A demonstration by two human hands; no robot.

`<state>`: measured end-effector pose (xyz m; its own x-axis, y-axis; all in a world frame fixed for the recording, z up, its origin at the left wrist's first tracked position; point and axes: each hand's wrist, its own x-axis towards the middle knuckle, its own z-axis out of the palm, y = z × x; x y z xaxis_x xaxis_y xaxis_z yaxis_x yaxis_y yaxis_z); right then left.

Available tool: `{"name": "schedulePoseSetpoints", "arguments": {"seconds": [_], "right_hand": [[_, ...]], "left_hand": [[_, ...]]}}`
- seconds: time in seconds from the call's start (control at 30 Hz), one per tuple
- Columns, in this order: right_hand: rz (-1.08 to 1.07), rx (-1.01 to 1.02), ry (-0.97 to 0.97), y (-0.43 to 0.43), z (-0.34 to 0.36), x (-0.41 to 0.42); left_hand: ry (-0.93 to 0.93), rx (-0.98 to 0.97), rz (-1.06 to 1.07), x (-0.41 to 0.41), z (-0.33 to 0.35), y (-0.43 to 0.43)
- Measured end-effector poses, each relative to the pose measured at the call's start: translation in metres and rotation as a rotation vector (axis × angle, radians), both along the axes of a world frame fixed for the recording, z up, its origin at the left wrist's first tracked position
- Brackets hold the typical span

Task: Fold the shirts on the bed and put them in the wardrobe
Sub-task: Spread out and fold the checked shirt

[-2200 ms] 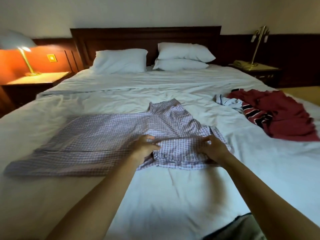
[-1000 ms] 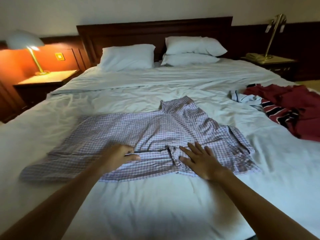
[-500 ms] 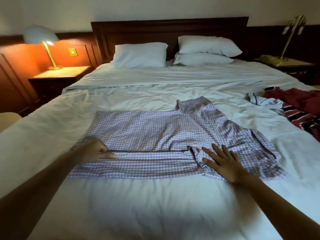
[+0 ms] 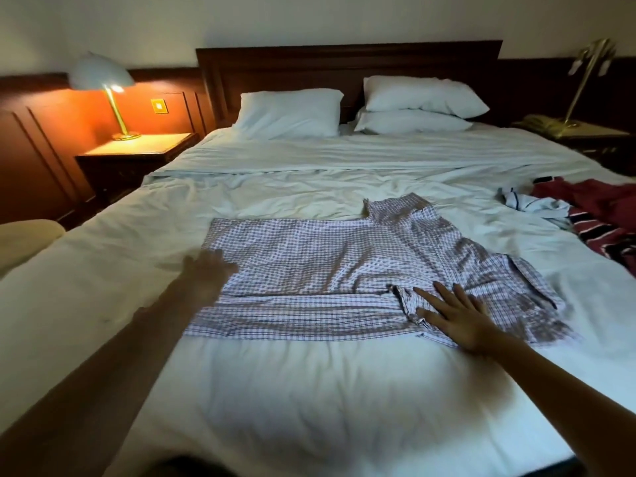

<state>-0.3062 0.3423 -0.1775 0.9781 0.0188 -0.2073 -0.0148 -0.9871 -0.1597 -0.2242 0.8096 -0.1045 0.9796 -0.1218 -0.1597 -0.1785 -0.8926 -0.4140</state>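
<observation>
A checked shirt (image 4: 330, 266) lies spread flat across the middle of the white bed (image 4: 309, 390), its near long edge folded over in a strip. My right hand (image 4: 454, 318) presses flat on the shirt near its collar end, fingers straight and spread. My left hand (image 4: 210, 273) is blurred at the shirt's left hem, fingers extended over the cloth edge. A red shirt (image 4: 599, 211) with a striped part and a pale collar lies crumpled at the bed's right side. No wardrobe is in view.
Three white pillows (image 4: 289, 113) lean against the dark wooden headboard (image 4: 347, 63). A lit lamp (image 4: 103, 84) stands on the left nightstand (image 4: 137, 153). A brass lamp (image 4: 585, 77) and a telephone sit on the right nightstand. A pale cushion (image 4: 24, 235) shows at the far left.
My left hand slid left along the folded strip to the shirt's hem and opened out. My right hand went from gripping the collar area to pressing flat. The view shifted left.
</observation>
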Motion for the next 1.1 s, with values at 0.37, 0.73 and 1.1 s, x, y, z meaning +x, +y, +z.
{"name": "schedulePoseSetpoints", "arguments": {"seconds": [0.37, 0.73, 1.1], "right_hand": [[-0.097, -0.001, 0.026, 0.017, 0.006, -0.003], [-0.056, 0.0, -0.054, 0.009, -0.007, -0.006], [0.008, -0.099, 0.021, 0.013, 0.012, -0.013]], "left_hand": [[0.258, -0.678, -0.237, -0.063, -0.068, -0.218], [-0.121, -0.456, -0.01, -0.044, -0.092, 0.048], [0.028, -0.6, -0.038, -0.045, -0.034, -0.033]]}}
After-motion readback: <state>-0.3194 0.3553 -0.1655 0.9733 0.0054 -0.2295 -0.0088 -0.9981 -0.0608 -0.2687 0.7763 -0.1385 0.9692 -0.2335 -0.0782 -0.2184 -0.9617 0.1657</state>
